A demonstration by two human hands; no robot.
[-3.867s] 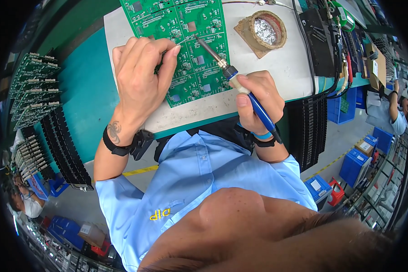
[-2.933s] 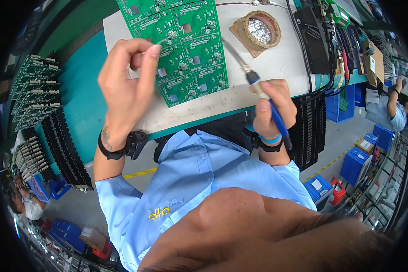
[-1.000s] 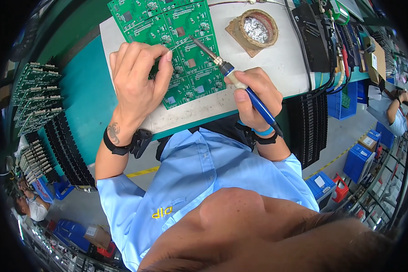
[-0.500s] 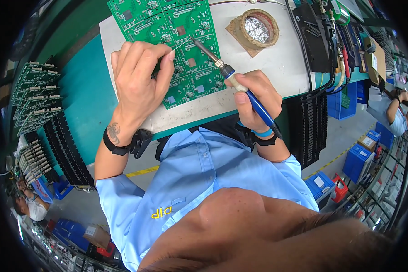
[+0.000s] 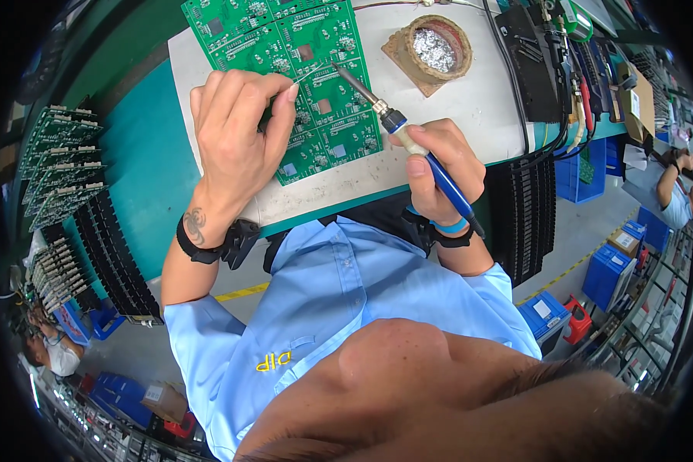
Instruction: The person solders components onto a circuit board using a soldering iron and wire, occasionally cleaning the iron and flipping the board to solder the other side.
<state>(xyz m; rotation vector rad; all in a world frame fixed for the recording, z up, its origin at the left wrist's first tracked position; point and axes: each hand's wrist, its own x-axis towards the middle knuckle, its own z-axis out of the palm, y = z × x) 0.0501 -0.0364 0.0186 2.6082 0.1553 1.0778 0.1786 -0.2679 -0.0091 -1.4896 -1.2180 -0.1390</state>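
Observation:
A green circuit board panel [image 5: 316,54] lies on the white bench mat [image 5: 470,100]. My left hand [image 5: 235,131] rests on the board's left part and pinches a thin solder wire [image 5: 309,73] whose end reaches toward the iron's tip. My right hand [image 5: 439,165] grips a blue-handled soldering iron [image 5: 408,138]; its metal tip touches the board near its middle, close to the wire's end.
A round tip-cleaner holder with metal wool [image 5: 436,48] sits at the bench's back right, beside a black unit with cables [image 5: 535,61]. Racks of green boards [image 5: 54,165] stand on the left. Blue bins [image 5: 612,273] sit on the floor right. Another person [image 5: 674,192] works at far right.
Earlier my left hand lifted off the board and the iron drew back to the right; both then returned, and over the last second the wire and tip stay at the board's middle.

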